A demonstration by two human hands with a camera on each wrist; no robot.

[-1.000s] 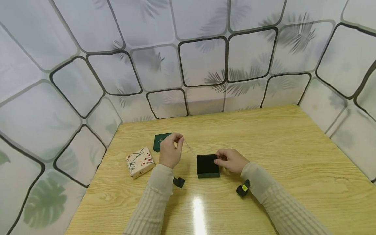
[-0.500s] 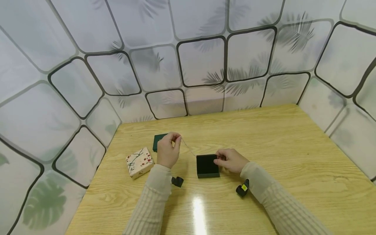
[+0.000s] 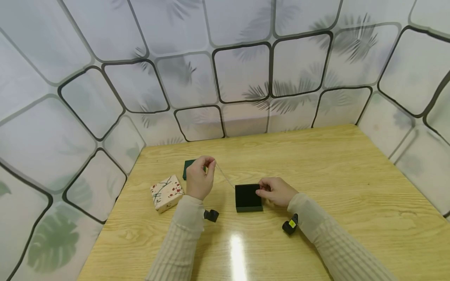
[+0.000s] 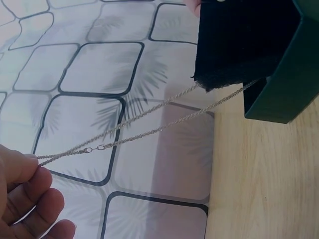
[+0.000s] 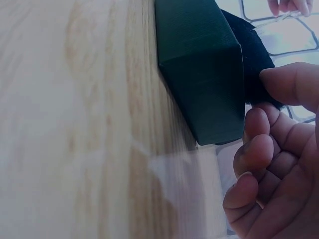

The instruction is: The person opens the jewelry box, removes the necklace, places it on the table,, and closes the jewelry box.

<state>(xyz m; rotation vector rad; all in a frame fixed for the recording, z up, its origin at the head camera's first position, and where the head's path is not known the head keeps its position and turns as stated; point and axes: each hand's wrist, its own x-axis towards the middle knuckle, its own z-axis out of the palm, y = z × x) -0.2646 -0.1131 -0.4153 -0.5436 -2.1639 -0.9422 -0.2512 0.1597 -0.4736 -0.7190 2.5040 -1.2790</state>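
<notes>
A thin silver-coloured twisted metal chain point(image 3: 225, 175) is in the middle of the head view, stretched slanting between the left hand and a dark box. In the left wrist view it runs as two strands, with a small clasp near the fingers; one strand meets the corner of a square black pad point(image 3: 247, 195), the other goes behind it, and how they are fastened I cannot tell. This pad stands partly out of an open dark green box point(image 5: 199, 64). The left hand point(image 3: 198, 179) pinches the chain's end between thumb and finger; the right hand point(image 3: 277, 191) pinches the pad's right edge. Left of centre, a flat dark green box with squared edges point(image 3: 189, 167) is partly hidden behind the left hand, and nearer lies a square cream box with red flowers and dark branches point(image 3: 168, 193). The yellow wooden table point(image 3: 334, 168) gives wide room at the right, until its slanting edge; its far edge meets a pale patterned curtain point(image 3: 242, 74). Compared with one second before, the left hand has moved slightly to the left, while the right hand and the open box remain in their places.
</notes>
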